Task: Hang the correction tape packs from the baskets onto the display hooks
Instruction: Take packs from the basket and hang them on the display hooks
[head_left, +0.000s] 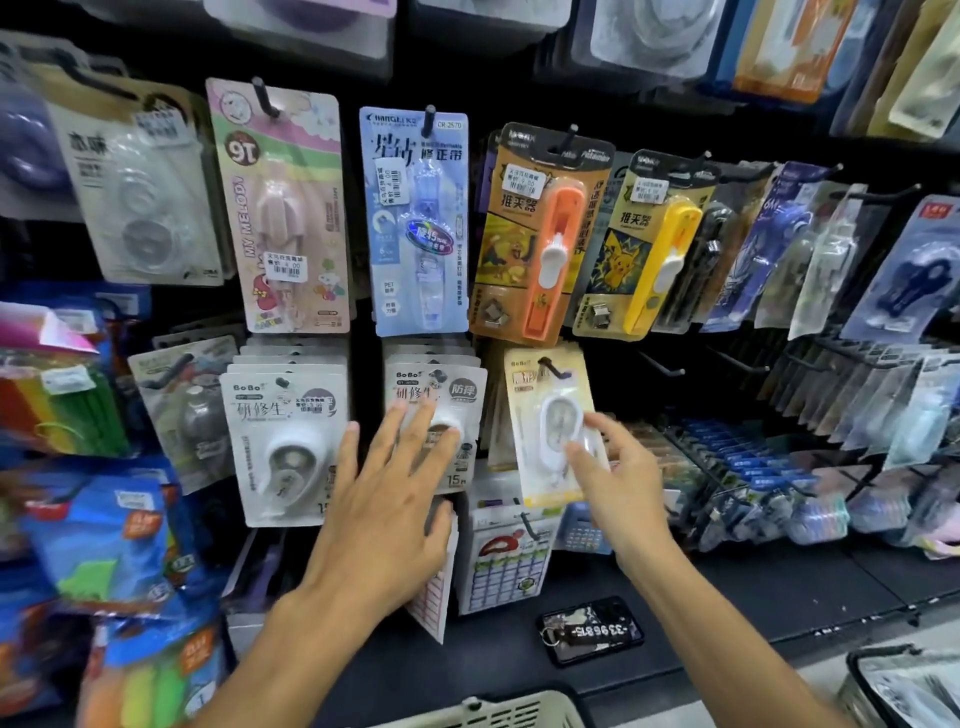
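Nearest to me, at the bottom edge of the frame, is the rim of a pale basket (511, 714), and a second basket (906, 686) shows in the lower right corner with packs inside. Above them the big black display wall (675, 374) fills the frame, with many packs hanging on hooks. My left hand (387, 499) is in the centre, fingers straight and spread apart, lying flat on the front of a stack of grey correction tape packs (439, 395). My right hand (621, 478) is just right of centre; its thumb and fingertips pinch the lower right side of a yellow correction tape pack (545, 410). This pack is tilted, and its top hole sits at a black hook (551, 368), though I cannot tell if it is fully on, because the picture is blurred there. Another grey stack (283, 436) hangs left of my left hand. On the dark shelf (753, 587) lower down lies a phone with a key tag (592, 630).
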